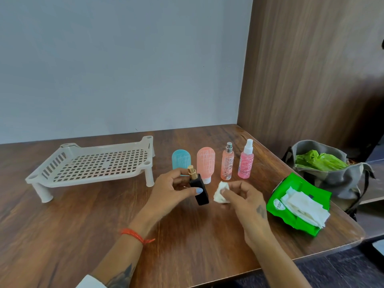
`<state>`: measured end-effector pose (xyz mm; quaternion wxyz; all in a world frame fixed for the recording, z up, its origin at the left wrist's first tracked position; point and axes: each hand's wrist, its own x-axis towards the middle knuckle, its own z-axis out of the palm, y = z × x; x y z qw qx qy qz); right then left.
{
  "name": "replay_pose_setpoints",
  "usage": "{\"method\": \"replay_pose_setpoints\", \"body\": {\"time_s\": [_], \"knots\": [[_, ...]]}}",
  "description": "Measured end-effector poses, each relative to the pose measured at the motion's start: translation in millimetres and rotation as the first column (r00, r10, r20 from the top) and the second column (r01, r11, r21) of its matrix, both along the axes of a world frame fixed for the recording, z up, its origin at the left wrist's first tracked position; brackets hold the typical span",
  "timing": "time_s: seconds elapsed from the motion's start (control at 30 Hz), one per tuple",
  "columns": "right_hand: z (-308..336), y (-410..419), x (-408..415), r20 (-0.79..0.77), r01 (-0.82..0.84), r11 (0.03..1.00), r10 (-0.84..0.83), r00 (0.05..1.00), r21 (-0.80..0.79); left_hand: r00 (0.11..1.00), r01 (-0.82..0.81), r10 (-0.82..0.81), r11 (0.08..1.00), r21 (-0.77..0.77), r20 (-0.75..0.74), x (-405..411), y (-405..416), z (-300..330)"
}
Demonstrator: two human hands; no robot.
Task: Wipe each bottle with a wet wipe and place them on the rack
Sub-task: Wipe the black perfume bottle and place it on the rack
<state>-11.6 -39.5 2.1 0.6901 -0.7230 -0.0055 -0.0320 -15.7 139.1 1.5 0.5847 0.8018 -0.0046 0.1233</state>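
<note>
Two hands busy: left hand [166,191] grips black bottle [199,191]; right hand [242,197] pinches wipe [220,193].

Soft, even daylight, faint shadows, mild overall softness, and wide-angle bending toward the edges.

Behind the left hand [170,191] gripping the black bottle [199,191], the blue bottle's [181,161] base is hidden, and the wipe pack's [291,210] print is perhaps too blurred to read.
</note>
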Motion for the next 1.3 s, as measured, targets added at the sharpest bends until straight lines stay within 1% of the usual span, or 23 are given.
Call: {"method": "replay_pose_setpoints", "body": {"time_s": [0.03, 0.07, 0.1, 0.17, 0.2, 0.27, 0.3, 0.37, 0.4, 0.53, 0.7, 0.77, 0.8, 0.83, 0.9, 0.93, 0.97, 1.03, 1.07, 1.1, 1.17, 1.3], "knots": [[2.4, 0.9, 0.9, 0.152, 0.043, 0.992, -0.025, 0.988, -0.115, 1.0, 0.005, -0.005, 0.999, 0.04, 0.0, -0.1, -0.7, -1.0], [5.7, 3.7, 1.3, 0.299, 0.07, 0.98, -0.012, 0.954, -0.184, 1.0, 0.007, -0.007, 0.997, 0.07, 0.003, -0.3, -1.6, -1.7], [9.3, 8.1, 1.6, 0.438, 0.097, 0.967, 0.016, 0.899, -0.236, 1.0, 0.004, -0.005, 0.996, 0.089, 0.013, -0.4, -2.0, -3.1], [14.8, 19.8, 4.1, 0.669, 0.203, 0.911, 0.1, 0.737, -0.359, 0.999, 0.005, -0.011, 0.995, 0.104, 0.053, -0.7, -2.0, -5.7], [16.8, 26.1, 4.8, 0.738, 0.256, 0.87, 0.165, 0.655, -0.422, 0.997, 0.01, -0.018, 0.993, 0.114, 0.071, -1.1, -2.3, -6.4], [17.5, 36.2, 7.9, 0.782, 0.339, 0.768, 0.319, 0.535, -0.544, 0.996, 0.015, -0.027, 0.991, 0.134, 0.089, -1.3, -3.4, -7.3], [17.2, 39.6, 9.8, 0.774, 0.37, 0.714, 0.384, 0.504, -0.595, 0.995, 0.012, -0.025, 0.99, 0.141, 0.093, -1.4, -3.9, -6.9], [16.1, 42.8, 12.1, 0.733, 0.406, 0.622, 0.465, 0.497, -0.67, 0.995, 0.013, -0.027, 0.99, 0.139, 0.098, -1.6, -4.2, -6.2], [15.5, 42.6, 12.5, 0.717, 0.412, 0.595, 0.49, 0.495, -0.691, 0.994, 0.017, -0.032, 0.99, 0.142, 0.102, -1.6, -4.3, -6.2], [13.8, 36.6, 12.8, 0.703, 0.432, 0.555, 0.547, 0.454, -0.711, 0.995, 0.014, -0.031, 0.984, 0.178, 0.093, -0.8, -4.7, -7.0], [14.7, 18.9, 13.7, 0.609, 0.367, 0.485, 0.648, 0.458, -0.793, 0.996, 0.054, -0.065, 0.986, 0.155, 0.064, -0.9, -5.5, -6.9], [17.3, 8.8, 15.7, 0.585, 0.305, 0.499, 0.671, 0.456, -0.811, 0.996, 0.052, -0.062, 0.986, 0.158, 0.058, -1.4, -5.0, -6.7], [19.1, 4.3, 17.2, 0.584, 0.267, 0.524, 0.664, 0.467, -0.809, 0.997, 0.049, -0.059, 0.985, 0.163, 0.056, -1.6, -4.8, -6.3], [21.0, 0.7, 19.2, 0.598, 0.227, 0.57, 0.632, 0.493, -0.789, 0.997, 0.048, -0.058, 0.985, 0.164, 0.057, -1.7, -4.4, -6.1], [25.4, -2.7, 26.2, 0.635, 0.15, 0.698, 0.511, 0.579, -0.7, 0.997, 0.052, -0.061, 0.986, 0.16, 0.051, -1.6, -3.8, -5.2], [28.1, -2.1, 30.4, 0.639, 0.125, 0.75, 0.451, 0.623, -0.65, 0.997, 0.058, -0.065, 0.985, 0.161, 0.041, -1.8, -4.0, -4.6], [32.3, 0.7, 34.3, 0.627, 0.103, 0.777, 0.414, 0.66, -0.62, 0.997, 0.063, -0.069, 0.984, 0.166, 0.032, -1.6, -4.1, -4.1], [41.4, 10.0, 39.9, 0.542, 0.02, 0.764, 0.44, 0.716, -0.645, 0.997, 0.064, -0.069, 0.983, 0.174, 0.022, -1.6, -4.6, -3.9], [44.6, 14.9, 41.7, 0.47, -0.045, 0.729, 0.486, 0.737, -0.683, 0.998, 0.06, -0.065, 0.983, 0.174, 0.021, -1.8, -4.7, -4.0], [47.0, 19.5, 42.8, 0.406, -0.099, 0.69, 0.529, 0.745, -0.717, 0.998, 0.053, -0.057, 0.983, 0.175, 0.022, -1.9, -4.7, -4.4], [48.8, 23.9, 45.3, 0.34, -0.148, 0.646, 0.567, 0.75, -0.749, 0.999, 0.041, -0.047, 0.982, 0.183, 0.028, -1.9, -4.6, -4.4], [50.9, 16.7, 42.7, 0.236, -0.222, 0.643, 0.547, 0.803, -0.733, 0.997, 0.044, -0.057, 0.979, 0.198, 0.061, 0.0, -5.0, -6.3]]}}
